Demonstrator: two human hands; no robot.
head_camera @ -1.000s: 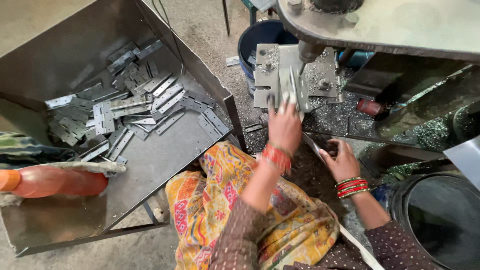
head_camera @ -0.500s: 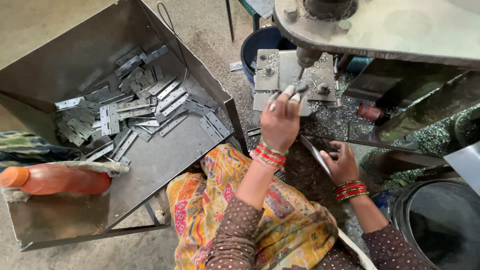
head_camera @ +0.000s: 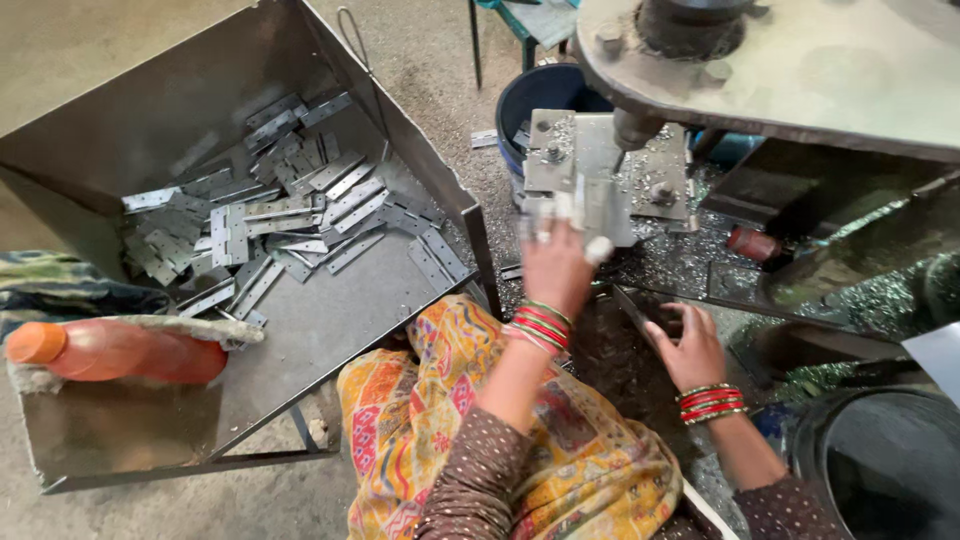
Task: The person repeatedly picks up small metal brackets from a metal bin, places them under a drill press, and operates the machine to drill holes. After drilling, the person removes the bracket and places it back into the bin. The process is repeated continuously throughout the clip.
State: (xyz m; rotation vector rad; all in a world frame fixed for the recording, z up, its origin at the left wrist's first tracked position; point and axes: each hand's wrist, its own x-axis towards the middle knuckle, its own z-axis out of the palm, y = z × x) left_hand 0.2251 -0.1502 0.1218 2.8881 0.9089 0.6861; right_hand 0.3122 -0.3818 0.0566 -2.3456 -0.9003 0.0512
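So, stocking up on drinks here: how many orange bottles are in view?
1. The orange bottle lies on its side on the near left edge of the metal tray, beside the loose hinges. Others may be hidden outside the view.

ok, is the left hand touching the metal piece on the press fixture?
Touching. In the head view the left hand has its fingertips on the flat metal piece at the press fixture; no gap shows.

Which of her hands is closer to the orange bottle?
The left hand, up at the metal press block, is nearer the orange bottle. The right hand rests farther right on the bench.
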